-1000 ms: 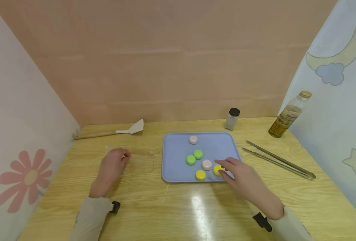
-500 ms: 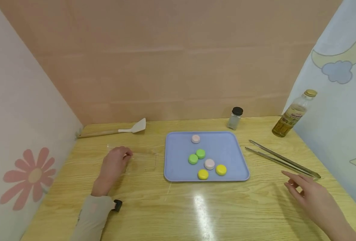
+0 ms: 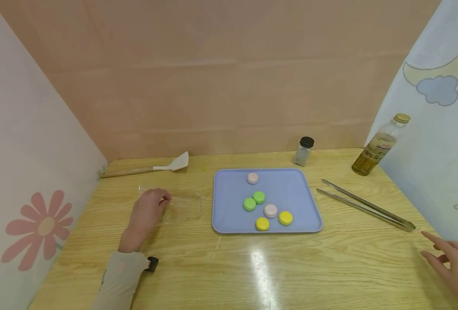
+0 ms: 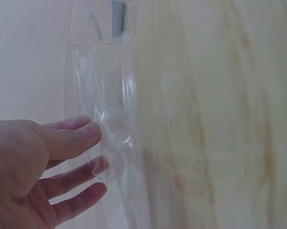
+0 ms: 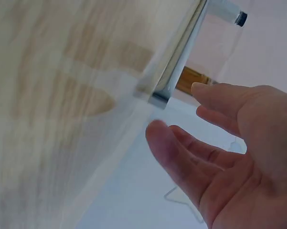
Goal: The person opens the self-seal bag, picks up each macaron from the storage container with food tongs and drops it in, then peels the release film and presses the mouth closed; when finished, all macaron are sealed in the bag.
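- Firstly, your left hand (image 3: 147,213) pinches the thin, clear plastic bag (image 4: 112,86) at its edge; a light hold should do, as such film probably creases easily.
- The bag lies over the pale wood-grain table (image 3: 186,271), left of the tray; smoothing its wrinkles would likely make its edges easier to find.
- The shallow, lavender-blue rectangular tray (image 3: 291,185) carries six small, round macaron-like pieces (image 3: 285,218), green, yellow and pale pink; reach across without brushing them.
- The long, silver metal tongs (image 3: 372,206) rest with arms spread; gripping both arms should steady them best.
- Your right hand (image 3: 455,267), just beside their joined end, has thumb and fingers apart, holding nothing.
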A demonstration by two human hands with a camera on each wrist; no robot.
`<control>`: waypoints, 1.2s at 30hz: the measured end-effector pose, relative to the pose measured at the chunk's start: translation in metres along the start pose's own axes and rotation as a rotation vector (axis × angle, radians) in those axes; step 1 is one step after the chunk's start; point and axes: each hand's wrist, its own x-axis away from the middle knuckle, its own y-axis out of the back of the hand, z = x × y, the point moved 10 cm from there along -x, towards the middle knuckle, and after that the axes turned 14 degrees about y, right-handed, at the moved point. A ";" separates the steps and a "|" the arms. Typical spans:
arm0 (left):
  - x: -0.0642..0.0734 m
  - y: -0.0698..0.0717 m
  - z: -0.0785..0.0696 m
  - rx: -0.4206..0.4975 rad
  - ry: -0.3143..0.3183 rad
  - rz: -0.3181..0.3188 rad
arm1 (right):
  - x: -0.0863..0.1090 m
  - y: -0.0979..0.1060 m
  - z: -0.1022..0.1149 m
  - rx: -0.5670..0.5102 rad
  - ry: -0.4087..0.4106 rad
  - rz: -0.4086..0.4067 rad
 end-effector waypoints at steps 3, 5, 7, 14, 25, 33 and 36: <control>0.000 0.001 0.000 -0.005 0.002 -0.002 | 0.006 -0.005 -0.013 -0.015 -0.042 0.033; 0.000 0.001 0.000 -0.006 0.005 -0.002 | 0.008 -0.010 -0.020 -0.026 -0.069 0.070; 0.000 0.002 0.000 -0.009 0.007 -0.002 | 0.009 -0.015 -0.026 -0.035 -0.084 0.104; 0.001 0.001 0.001 -0.014 0.007 0.001 | -0.003 -0.026 -0.035 -0.036 -0.078 0.173; 0.001 0.000 -0.002 -0.014 -0.007 -0.002 | -0.028 -0.036 -0.035 0.009 0.016 0.254; 0.000 -0.002 -0.001 0.001 -0.003 0.004 | -0.048 -0.054 -0.037 -0.046 0.004 0.438; 0.000 -0.002 0.000 -0.002 -0.009 -0.001 | -0.055 -0.062 -0.035 -0.047 0.015 0.498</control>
